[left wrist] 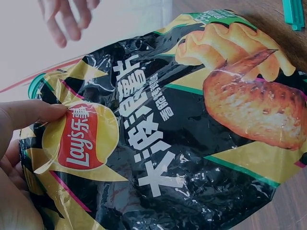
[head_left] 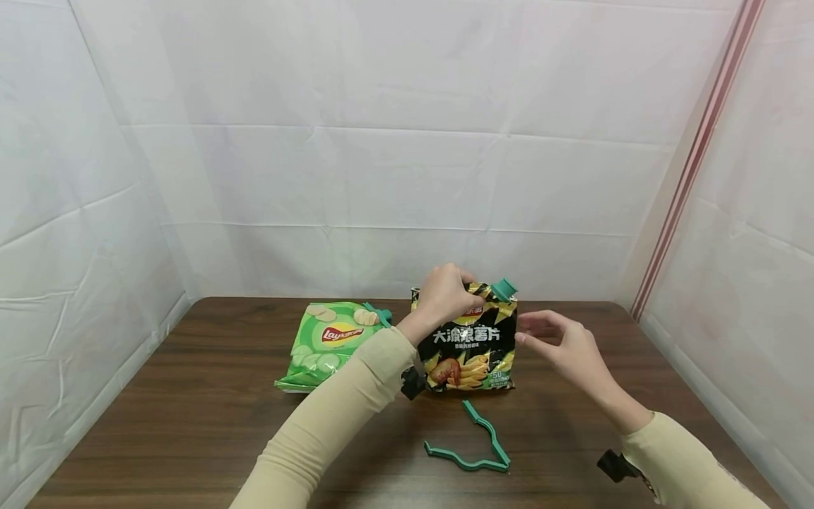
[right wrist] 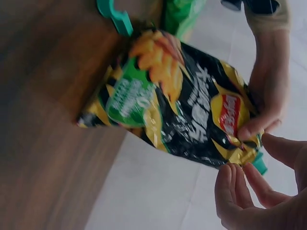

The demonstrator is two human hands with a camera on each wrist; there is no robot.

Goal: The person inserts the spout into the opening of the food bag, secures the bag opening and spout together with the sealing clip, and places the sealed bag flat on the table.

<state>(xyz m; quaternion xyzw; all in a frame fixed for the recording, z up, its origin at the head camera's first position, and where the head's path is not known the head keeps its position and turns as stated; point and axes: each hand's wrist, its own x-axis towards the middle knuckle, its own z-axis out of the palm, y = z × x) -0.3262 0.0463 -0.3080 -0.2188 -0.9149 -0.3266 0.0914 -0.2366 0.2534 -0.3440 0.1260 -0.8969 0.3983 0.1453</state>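
A black and yellow Lay's chip bag (head_left: 473, 353) stands on the table, its front printed with a chicken wing and wavy chips. My left hand (head_left: 447, 297) grips its top edge, thumb (left wrist: 45, 112) across the front beside the logo and the other fingers behind. At the bag's upper right corner a teal spout-like cap (head_left: 504, 289) sticks out. Just right of the bag is my right hand (head_left: 559, 346), fingers parted and loosely bent, holding nothing. Its fingertips (right wrist: 235, 172) are close to the bag's top corner in the right wrist view.
To the left a green Lay's bag (head_left: 331, 343) lies on the brown table (head_left: 191, 424), with a teal cap (head_left: 384, 315) at its upper right corner. An unfolded teal bag clip (head_left: 470, 464) lies in front of the black bag. White sheeting (head_left: 381, 177) surrounds the table.
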